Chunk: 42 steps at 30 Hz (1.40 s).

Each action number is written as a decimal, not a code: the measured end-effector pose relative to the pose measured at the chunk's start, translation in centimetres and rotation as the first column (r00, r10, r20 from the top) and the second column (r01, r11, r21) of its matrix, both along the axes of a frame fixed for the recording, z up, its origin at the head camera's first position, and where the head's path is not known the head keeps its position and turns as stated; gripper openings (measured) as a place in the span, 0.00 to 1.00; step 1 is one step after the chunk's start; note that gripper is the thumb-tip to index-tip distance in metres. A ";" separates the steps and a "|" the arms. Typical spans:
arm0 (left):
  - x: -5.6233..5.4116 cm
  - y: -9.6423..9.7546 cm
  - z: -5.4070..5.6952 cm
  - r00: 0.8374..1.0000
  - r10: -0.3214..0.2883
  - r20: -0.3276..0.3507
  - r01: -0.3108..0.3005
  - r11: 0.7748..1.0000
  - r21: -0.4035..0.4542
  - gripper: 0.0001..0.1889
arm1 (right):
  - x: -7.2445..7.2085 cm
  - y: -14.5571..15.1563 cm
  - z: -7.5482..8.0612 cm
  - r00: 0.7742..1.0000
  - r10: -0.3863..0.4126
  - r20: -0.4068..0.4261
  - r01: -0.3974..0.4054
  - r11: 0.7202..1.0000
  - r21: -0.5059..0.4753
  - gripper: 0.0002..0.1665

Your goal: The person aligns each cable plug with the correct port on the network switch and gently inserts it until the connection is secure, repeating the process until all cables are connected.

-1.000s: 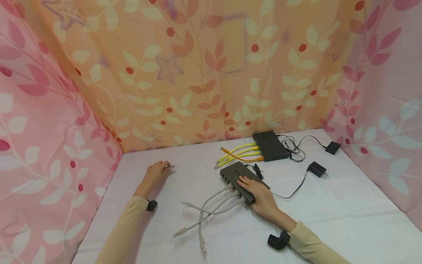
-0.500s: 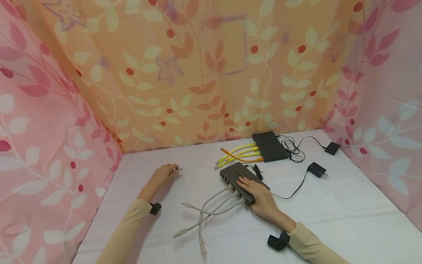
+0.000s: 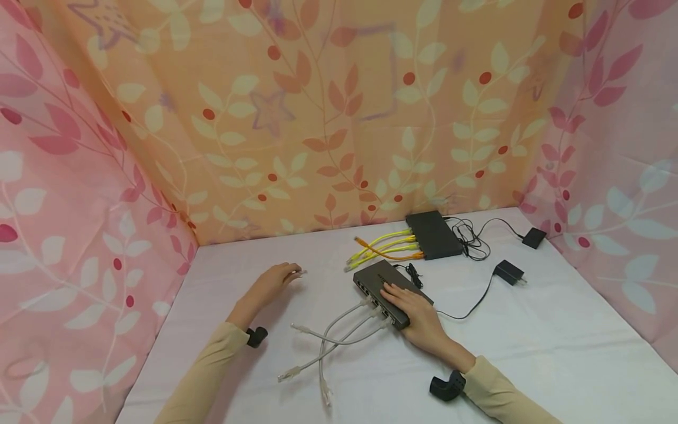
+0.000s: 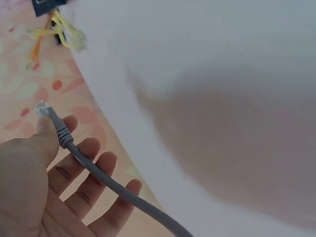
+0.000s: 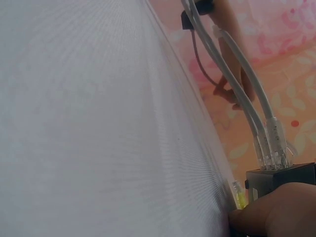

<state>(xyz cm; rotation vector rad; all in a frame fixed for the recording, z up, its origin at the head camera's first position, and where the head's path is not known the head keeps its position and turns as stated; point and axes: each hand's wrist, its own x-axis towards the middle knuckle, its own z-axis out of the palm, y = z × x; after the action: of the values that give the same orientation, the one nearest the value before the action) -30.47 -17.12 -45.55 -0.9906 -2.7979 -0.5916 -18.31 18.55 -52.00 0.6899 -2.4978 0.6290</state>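
My left hand (image 3: 272,284) pinches a grey Ethernet cable (image 4: 111,182) between thumb and index finger, just behind its clear plug (image 4: 41,108). In the left wrist view the cable runs down across the other fingers, which are loosely bent. To the right, my right hand (image 3: 415,312) holds a dark grey network switch (image 3: 378,274), its fingers laid across the top. The right wrist view shows the thumb (image 5: 286,212) against the side of the switch. Several grey Ethernet cables (image 3: 339,341) are plugged into the switch's front, their loose ends lying on the cloth.
A second black network switch (image 3: 435,234) sits at the back, with yellow cables (image 3: 378,240) and an orange cable (image 3: 389,253) plugged in. Two black power adapters (image 3: 509,272) and thin cords lie at the right. Patterned curtains (image 3: 296,118) surround the white-covered table (image 3: 556,330).
My left hand has moved right across the table toward the front of the near switch, carrying the grey cable. The right hand and the switch have stayed in place.
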 end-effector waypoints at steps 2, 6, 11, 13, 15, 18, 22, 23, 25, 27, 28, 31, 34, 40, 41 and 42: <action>0.3 0.4 0.3 1.000 -0.005 0.010 0.004 1.000 0.011 0.08 | 0.0 0.0 0.0 1.000 0.000 -0.001 0.000 1.000 0.000 0.46; 0.7 1.2 0.6 0.998 -0.001 0.063 0.000 1.000 0.024 0.09 | -0.1 0.1 -0.1 1.000 0.002 0.001 -0.002 1.000 0.001 0.46; 1.0 2.0 0.9 0.985 -0.025 0.174 0.011 0.997 0.079 0.11 | -0.1 0.1 -0.4 1.000 0.010 -0.021 -0.010 1.000 0.000 0.47; 1.1 2.3 0.9 0.974 -0.044 0.224 0.021 0.994 0.103 0.13 | -0.2 0.1 -0.4 0.999 0.013 -0.029 -0.013 1.000 0.001 0.47; 1.2 2.6 1.1 0.960 -0.066 0.271 0.031 0.991 0.131 0.14 | -0.2 0.1 -0.5 0.999 0.014 -0.032 -0.014 1.000 -0.001 0.47; 1.4 3.2 1.3 0.943 -0.095 0.319 0.042 0.985 0.168 0.15 | -0.1 0.1 -0.5 1.000 0.014 -0.026 -0.014 1.000 -0.008 0.46; 1.9 4.0 1.5 0.931 -0.114 0.348 0.042 0.977 0.207 0.14 | -0.1 0.1 -0.4 1.000 0.013 -0.021 -0.013 1.000 -0.009 0.46; 1.9 4.2 1.5 0.930 -0.113 0.351 0.040 0.977 0.207 0.14 | -0.1 0.1 -0.3 1.000 0.013 -0.020 -0.013 1.000 -0.008 0.45; 2.0 4.5 1.4 0.926 -0.109 0.362 0.035 0.978 0.205 0.15 | -0.1 0.1 -0.3 1.000 0.014 -0.024 -0.014 1.000 -0.004 0.45; 2.0 4.8 1.2 0.923 -0.105 0.370 0.034 0.981 0.193 0.16 | -0.1 0.1 -0.3 1.000 0.015 -0.023 -0.015 1.000 -0.003 0.45; 2.0 5.0 1.2 0.919 -0.107 0.379 0.036 0.981 0.190 0.16 | -0.1 0.1 -0.3 1.000 0.014 -0.022 -0.015 1.000 -0.001 0.46; 2.0 5.6 1.3 0.891 -0.123 0.437 0.037 0.979 0.199 0.18 | -0.1 0.1 -0.3 1.000 0.012 -0.018 -0.012 1.000 0.001 0.46; 2.2 6.3 1.6 0.851 -0.136 0.507 0.023 0.975 0.222 0.20 | -0.2 0.1 -0.2 1.000 0.011 -0.013 -0.011 1.000 0.002 0.46; 2.5 7.5 1.5 0.817 -0.108 0.566 -0.016 0.978 0.209 0.20 | -0.2 0.1 -0.1 1.000 0.012 0.000 -0.012 1.000 -0.002 0.45; 2.5 7.7 1.3 0.818 -0.101 0.566 -0.019 0.979 0.202 0.20 | -0.1 0.1 -0.1 1.000 0.012 0.000 -0.012 1.000 -0.002 0.45; 2.6 7.9 1.2 0.818 -0.091 0.568 -0.023 0.981 0.191 0.20 | -0.2 0.1 -0.1 1.000 0.012 0.000 -0.012 1.000 0.000 0.45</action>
<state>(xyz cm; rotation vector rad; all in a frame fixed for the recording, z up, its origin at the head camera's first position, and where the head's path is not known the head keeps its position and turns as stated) -27.88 -9.25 -44.32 -0.9463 -3.1317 -1.3417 -18.47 18.68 -52.10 0.7056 -2.4952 0.6326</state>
